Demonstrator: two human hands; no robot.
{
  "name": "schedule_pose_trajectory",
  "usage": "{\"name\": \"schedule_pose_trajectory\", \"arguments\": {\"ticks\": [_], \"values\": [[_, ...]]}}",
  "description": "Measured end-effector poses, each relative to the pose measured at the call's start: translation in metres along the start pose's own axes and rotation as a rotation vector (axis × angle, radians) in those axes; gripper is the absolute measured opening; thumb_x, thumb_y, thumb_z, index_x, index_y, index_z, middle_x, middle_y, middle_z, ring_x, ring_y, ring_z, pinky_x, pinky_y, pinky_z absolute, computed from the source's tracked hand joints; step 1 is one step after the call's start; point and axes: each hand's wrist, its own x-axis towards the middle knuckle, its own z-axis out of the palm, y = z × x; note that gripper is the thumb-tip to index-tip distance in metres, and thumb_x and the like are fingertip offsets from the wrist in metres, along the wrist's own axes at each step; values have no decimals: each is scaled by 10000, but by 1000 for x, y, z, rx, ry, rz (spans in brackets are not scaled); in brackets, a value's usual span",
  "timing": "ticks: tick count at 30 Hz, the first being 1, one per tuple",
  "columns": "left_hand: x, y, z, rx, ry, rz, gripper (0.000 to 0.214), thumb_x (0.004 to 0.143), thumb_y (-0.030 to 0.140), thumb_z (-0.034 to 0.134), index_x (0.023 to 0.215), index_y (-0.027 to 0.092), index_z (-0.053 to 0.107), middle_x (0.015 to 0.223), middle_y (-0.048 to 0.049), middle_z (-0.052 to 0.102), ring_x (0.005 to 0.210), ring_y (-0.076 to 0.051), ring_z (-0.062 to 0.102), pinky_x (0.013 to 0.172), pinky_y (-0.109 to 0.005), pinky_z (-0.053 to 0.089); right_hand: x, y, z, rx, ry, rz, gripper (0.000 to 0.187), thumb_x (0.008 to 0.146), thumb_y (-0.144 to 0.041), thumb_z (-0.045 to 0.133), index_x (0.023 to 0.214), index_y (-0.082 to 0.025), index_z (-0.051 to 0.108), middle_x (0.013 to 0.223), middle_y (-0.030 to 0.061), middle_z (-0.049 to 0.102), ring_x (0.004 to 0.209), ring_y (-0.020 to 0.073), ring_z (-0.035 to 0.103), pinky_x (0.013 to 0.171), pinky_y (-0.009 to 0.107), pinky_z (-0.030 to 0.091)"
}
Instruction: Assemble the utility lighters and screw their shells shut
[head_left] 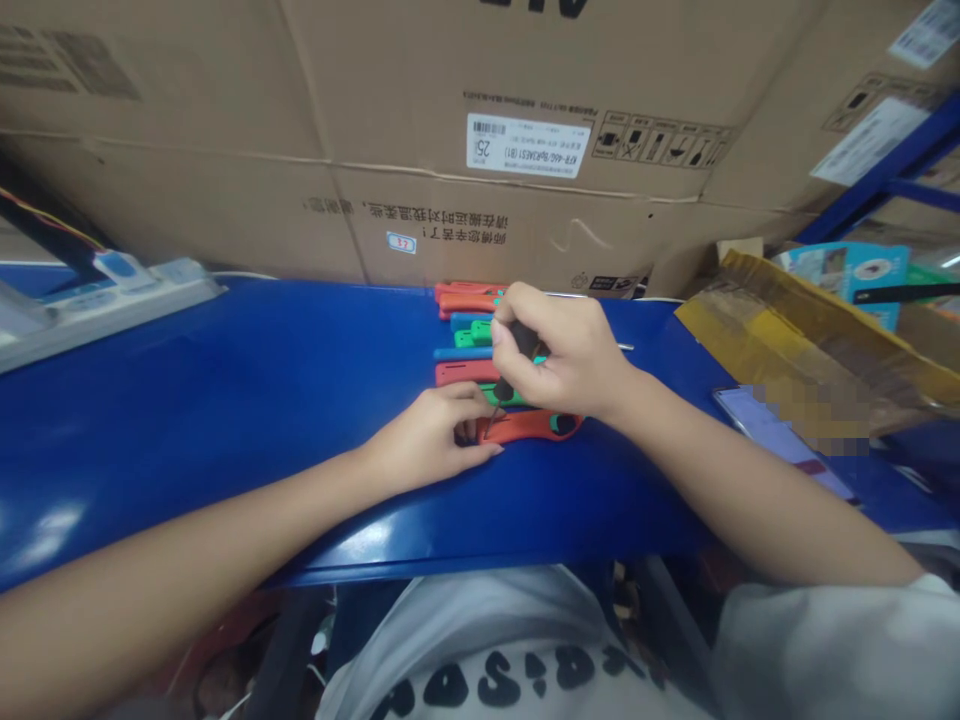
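Note:
My right hand is closed around the dark handle of a screwdriver, tilted with its thin shaft pointing down. The shaft's tip meets the left end of an orange plastic handle lying on the blue table. That same end is pinched between the thumb and fingers of my left hand. A dark round part shows near the right end of the orange piece. Behind it lie several similar handles in a row, among them a red one, a blue one and a green one, partly covered by my right hand.
A large cardboard box stands along the table's back edge. On the left is a white power strip. To the right are a phone and a yellow-taped carton. The blue table's front edge lies close to my body.

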Motion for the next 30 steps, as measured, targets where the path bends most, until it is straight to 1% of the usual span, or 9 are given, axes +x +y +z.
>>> {"name": "schedule_pose_trajectory", "arguments": {"ticks": [3,9,14,17,22,30], "values": [[0,-1,0,13,3,7,193,845,250,752,1005,142,759,863,-34,624,709,-141,605,663,-272,531,1,-1,2,14,-14,-7,130,912,-166,463,794,-216,484,619,-56,522,528,90,467,565,236,353],[0,-1,0,10,-2,0,253,844,245,752,1077,146,756,871,-31,628,694,-127,597,653,-265,529,4,-2,-2,-52,-59,23,110,895,-171,461,799,-206,499,632,-47,524,546,95,459,558,250,312],[0,-3,1,8,13,13,244,836,249,756,1062,156,756,857,-22,623,676,-124,604,632,-260,528,6,-4,-1,-70,-102,25,107,899,-190,430,813,-208,490,640,-46,539,550,96,449,563,252,293],[1,-1,0,14,17,11,233,832,237,752,1050,155,755,863,-23,625,670,-122,604,621,-257,521,7,-5,-1,-92,-110,14,106,898,-191,431,818,-204,499,640,-43,542,547,98,438,557,258,274],[1,0,-1,19,17,12,220,821,239,766,1027,164,752,864,-23,633,683,-126,601,629,-258,527,9,-6,-2,-84,-127,4,85,875,-172,455,812,-208,499,650,-40,551,562,101,462,564,263,274],[1,-3,2,-6,30,45,190,816,198,769,998,156,737,850,-14,630,662,-113,587,622,-248,527,8,-6,1,-101,-126,-34,130,905,-181,426,803,-202,503,631,-34,559,556,104,480,549,270,272]]}}
